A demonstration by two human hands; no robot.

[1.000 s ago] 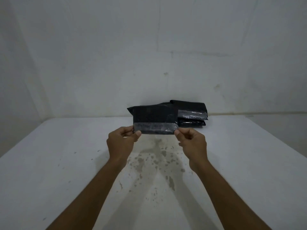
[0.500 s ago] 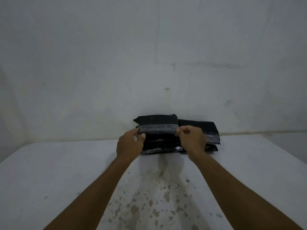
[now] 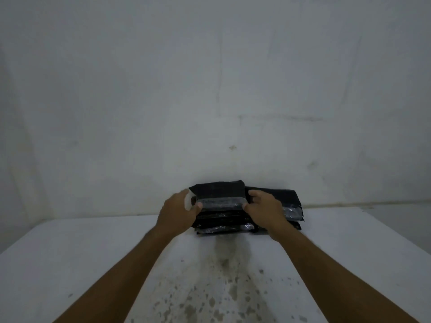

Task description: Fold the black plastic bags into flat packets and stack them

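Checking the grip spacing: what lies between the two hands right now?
In the head view, the top packet spans the gap, its shiny strip pinched at each end by the left hand and right hand, over the stack.

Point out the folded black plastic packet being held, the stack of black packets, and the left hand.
Folded black plastic packet (image 3: 218,191), head view: its upper black face.
Stack of black packets (image 3: 272,197), head view: top right.
Left hand (image 3: 178,213), head view: its back.
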